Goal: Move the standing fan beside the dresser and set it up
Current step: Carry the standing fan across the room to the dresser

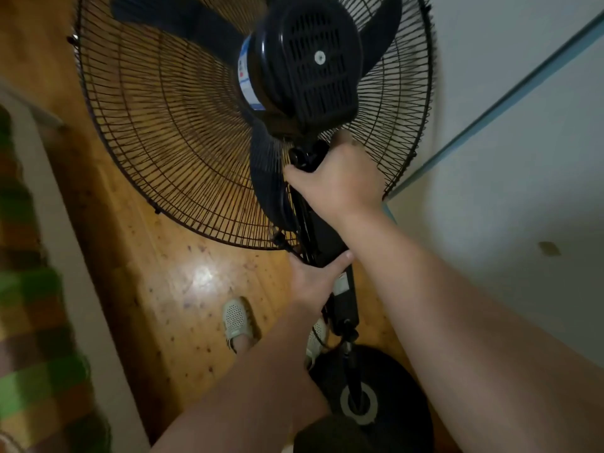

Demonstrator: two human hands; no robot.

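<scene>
Holding the standing fan by its stem in two places, seemingly to steady a top-heavy thing for shifting. Gripping the neck joint just under the motor housing with the right hand, with fingers curled tight round it. Clasping the control column lower down with the left hand, with fingers wrapped out of sight behind it and the thumb laid across the front. Likely spaced that way for leverage: high up to check the head's sway, lower down to take the weight. Ending below in a round base, set low beside the right foot; cannot tell whether resting on the floor or lifted just off it. Positioned close to a pale wall with a teal stripe; no dresser clearly made out here, so hard to judge how far along. Black throughout: vented, ribbed plastic on the rounded housing, thin radial wire for the big circular guard, broad dark blades behind it, a slim smooth pole running into the domed base through a pale collar. Underfoot, glossy orange-brown wood planks, speckled, catching a bright patch of light, with pale perforated shoes planted apart. At the left edge, blurred, a soft-looking checked cloth in green and brown.
</scene>
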